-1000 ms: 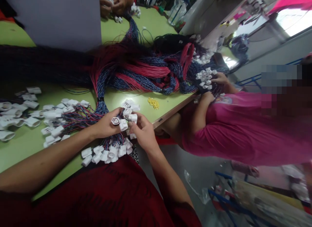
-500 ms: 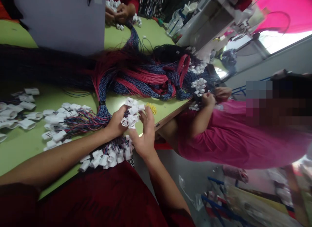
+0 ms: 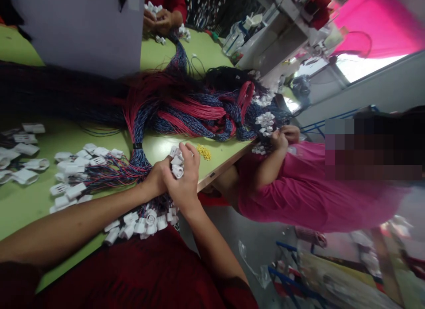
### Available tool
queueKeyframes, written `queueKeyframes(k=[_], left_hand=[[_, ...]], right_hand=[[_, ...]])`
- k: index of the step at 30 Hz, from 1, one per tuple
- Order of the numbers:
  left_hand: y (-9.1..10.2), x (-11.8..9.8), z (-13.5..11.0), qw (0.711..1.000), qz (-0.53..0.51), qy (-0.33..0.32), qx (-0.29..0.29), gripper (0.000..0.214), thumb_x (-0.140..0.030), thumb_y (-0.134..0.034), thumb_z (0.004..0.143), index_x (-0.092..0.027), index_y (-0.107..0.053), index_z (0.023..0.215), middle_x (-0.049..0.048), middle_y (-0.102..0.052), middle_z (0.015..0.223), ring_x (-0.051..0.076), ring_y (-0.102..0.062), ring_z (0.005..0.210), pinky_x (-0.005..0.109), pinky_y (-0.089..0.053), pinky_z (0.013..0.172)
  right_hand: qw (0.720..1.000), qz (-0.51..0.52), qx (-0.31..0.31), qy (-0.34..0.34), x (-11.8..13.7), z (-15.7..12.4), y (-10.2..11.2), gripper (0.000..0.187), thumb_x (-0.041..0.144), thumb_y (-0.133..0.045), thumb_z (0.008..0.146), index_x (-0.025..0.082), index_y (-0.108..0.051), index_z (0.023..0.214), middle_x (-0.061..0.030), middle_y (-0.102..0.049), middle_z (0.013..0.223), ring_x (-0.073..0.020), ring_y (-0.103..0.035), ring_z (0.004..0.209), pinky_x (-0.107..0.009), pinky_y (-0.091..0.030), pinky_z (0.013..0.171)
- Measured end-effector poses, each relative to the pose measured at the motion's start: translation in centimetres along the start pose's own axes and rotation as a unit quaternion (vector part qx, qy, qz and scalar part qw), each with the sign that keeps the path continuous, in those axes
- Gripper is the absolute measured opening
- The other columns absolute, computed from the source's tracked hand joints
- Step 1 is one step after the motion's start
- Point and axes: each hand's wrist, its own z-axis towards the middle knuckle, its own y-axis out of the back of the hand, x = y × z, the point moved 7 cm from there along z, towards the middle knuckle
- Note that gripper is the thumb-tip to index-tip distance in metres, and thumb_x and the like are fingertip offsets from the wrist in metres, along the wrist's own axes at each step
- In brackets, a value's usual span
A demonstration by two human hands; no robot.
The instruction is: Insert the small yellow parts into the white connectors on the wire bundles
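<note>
My left hand (image 3: 156, 178) grips a bunch of white plastic connectors (image 3: 178, 161) on thin wires above the table. Across the same connectors curls my right hand (image 3: 184, 183), its fingers bent over their far side and its thumb against my left hand, partly hiding the bunch. More white connectors on the wire harness (image 3: 141, 123) lie to the left of my hands. Another cluster of connectors (image 3: 151, 218) hangs below my wrists at the table edge. Just beyond my right fingertips is a small heap of yellow pieces (image 3: 203, 152), too small to make out.
Long bundles of red and blue twisted wires (image 3: 199, 114) cross the green table (image 3: 159, 143). On the right a person in a pink shirt (image 3: 299, 189) handles connectors. Another person's hands (image 3: 162, 20) work at the back, beside a grey panel (image 3: 89, 30).
My right hand has moved in from spread fingers beside the connectors to curl over them, closer to my left hand. The view has shifted slightly.
</note>
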Motion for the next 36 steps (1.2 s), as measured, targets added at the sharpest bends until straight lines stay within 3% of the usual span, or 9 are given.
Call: queueKeyframes(k=[3, 6, 9, 13, 18, 22, 26, 29, 36], left_hand=[[-0.3, -0.9, 0.0, 0.997, 0.051, -0.045, 0.031, 0.037, -0.02, -0.066, 0.061, -0.014, -0.055, 0.096, 0.0059, -0.064, 0.086, 0.024, -0.06, 0.081, 0.034, -0.048, 0.073], [-1.0, -1.7, -0.1, 0.989, 0.034, -0.081, 0.123, 0.043, -0.024, -0.068, 0.063, -0.015, -0.053, 0.101, 0.0075, -0.062, 0.096, 0.023, -0.06, 0.09, 0.033, -0.049, 0.077], [-1.5, -1.8, -0.3, 0.979, -0.038, -0.064, 0.192, 0.037, -0.035, -0.065, 0.071, -0.015, -0.054, 0.101, 0.0047, -0.062, 0.089, 0.018, -0.061, 0.082, 0.027, -0.05, 0.07], [-1.0, -1.0, -0.2, 0.987, -0.047, -0.012, 0.152, 0.041, -0.052, -0.039, 0.087, -0.017, -0.053, 0.103, -0.0008, -0.054, 0.068, 0.013, -0.05, 0.052, 0.023, -0.04, 0.043], [-0.9, -1.9, -0.6, 0.987, 0.077, -0.096, 0.104, 0.034, -0.044, -0.033, 0.091, -0.019, -0.05, 0.075, -0.0021, -0.048, 0.063, 0.014, -0.047, 0.06, 0.026, -0.04, 0.057], [-0.8, -1.7, -0.7, 0.989, 0.09, -0.091, 0.076, 0.033, -0.042, -0.036, 0.089, -0.02, -0.042, 0.065, -0.0043, -0.04, 0.058, 0.013, -0.042, 0.057, 0.024, -0.035, 0.054], [-0.8, -0.9, -0.3, 0.997, -0.025, -0.036, 0.07, 0.027, -0.045, -0.049, 0.083, -0.018, -0.05, 0.081, -0.0043, -0.05, 0.065, 0.011, -0.047, 0.059, 0.021, -0.037, 0.054], [-1.0, -0.1, -0.2, 0.99, -0.115, 0.024, 0.081, 0.034, -0.047, -0.058, 0.077, -0.017, -0.051, 0.091, -0.0044, -0.055, 0.065, 0.01, -0.049, 0.053, 0.02, -0.038, 0.049], [-0.5, 0.4, 0.1, 0.987, -0.123, 0.084, 0.057, 0.044, -0.053, -0.066, 0.068, -0.016, -0.055, 0.089, -0.0044, -0.054, 0.058, 0.01, -0.049, 0.048, 0.019, -0.035, 0.043]], right_hand=[[0.994, 0.061, -0.032, -0.088, -2.1, 0.2, 0.5, 0.033, 0.025, -0.052, 0.077, 0.022, -0.055, 0.11, -0.0074, -0.053, 0.114, -0.0206, -0.05, 0.11, -0.041, -0.038, 0.101], [0.97, 0.134, -0.037, -0.2, -4.7, -0.4, 0.7, 0.031, 0.029, -0.054, 0.076, 0.02, -0.057, 0.105, -0.0051, -0.061, 0.101, -0.0185, -0.058, 0.092, -0.036, -0.048, 0.086], [0.959, 0.175, -0.044, -0.219, -5.7, -1.3, 1.1, 0.033, 0.03, -0.054, 0.076, 0.02, -0.057, 0.107, -0.0053, -0.064, 0.101, -0.0182, -0.06, 0.089, -0.035, -0.049, 0.083], [0.976, 0.189, -0.042, -0.104, -4.5, -2.1, 1.8, 0.021, 0.027, -0.051, 0.08, 0.021, -0.06, 0.099, -0.0078, -0.06, 0.115, -0.02, -0.055, 0.109, -0.039, -0.042, 0.096], [0.985, 0.165, -0.001, -0.041, -3.2, -3.7, 2.4, 0.027, 0.026, -0.05, 0.082, 0.024, -0.058, 0.107, -0.0093, -0.055, 0.123, -0.0204, -0.053, 0.114, -0.041, -0.04, 0.099], [0.99, 0.109, 0.021, -0.086, -5.5, -4.5, 3.3, 0.03, 0.029, -0.047, 0.084, 0.023, -0.059, 0.11, -0.0087, -0.062, 0.116, -0.0205, -0.056, 0.109, -0.041, -0.041, 0.097], [0.97, 0.013, -0.092, -0.226, -11.4, -3.9, 5.9, 0.032, 0.035, -0.047, 0.082, 0.018, -0.061, 0.104, -0.006, -0.067, 0.088, -0.0178, -0.062, 0.079, -0.034, -0.05, 0.075], [0.972, -0.049, -0.075, -0.219, -13.8, -1.8, 5.8, 0.028, 0.033, -0.045, 0.08, 0.017, -0.065, 0.092, -0.0055, -0.068, 0.086, -0.0182, -0.061, 0.08, -0.032, -0.048, 0.077], [0.954, -0.187, 0.021, -0.234, -14.9, 1.6, 3.7, 0.029, 0.031, -0.044, 0.082, 0.023, -0.062, 0.103, -0.0034, -0.068, 0.082, -0.0177, -0.058, 0.07, -0.029, -0.042, 0.068]])
